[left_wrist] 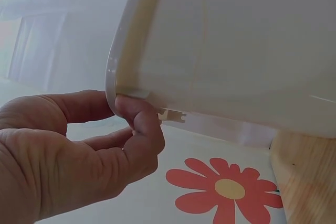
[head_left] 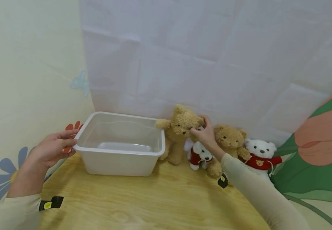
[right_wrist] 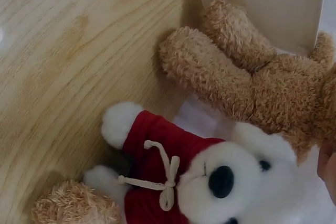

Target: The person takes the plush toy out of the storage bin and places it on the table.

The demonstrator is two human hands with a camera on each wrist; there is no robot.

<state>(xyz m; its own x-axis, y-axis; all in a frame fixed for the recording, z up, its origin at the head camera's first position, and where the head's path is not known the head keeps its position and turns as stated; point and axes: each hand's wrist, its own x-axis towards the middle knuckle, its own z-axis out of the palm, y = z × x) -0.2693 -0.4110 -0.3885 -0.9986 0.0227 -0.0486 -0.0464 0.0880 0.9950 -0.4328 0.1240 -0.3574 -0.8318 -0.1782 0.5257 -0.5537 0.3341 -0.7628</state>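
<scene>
At its left rim corner, the white plastic bin [head_left: 120,164] is gripped by my left hand [head_left: 49,148]. The left wrist view shows the thumb and curled fingers of the left hand [left_wrist: 89,150] around the rim of the bin [left_wrist: 231,51]. A tan teddy bear [head_left: 180,123] stands upright against the bin's right side, one arm over the rim. My right hand [head_left: 207,135] pinches the side of its head. In the right wrist view, the tan bear's body [right_wrist: 283,90] lies beside the bin wall, and only a bit of the hand [right_wrist: 328,171] shows.
Under the right hand sits a small white plush in a red top [head_left: 201,155]. Further right are another tan teddy bear [head_left: 229,139] and a white bear in a red sweater [head_left: 260,151]. All stand on the wooden table [head_left: 131,201] near the white backdrop [head_left: 169,64].
</scene>
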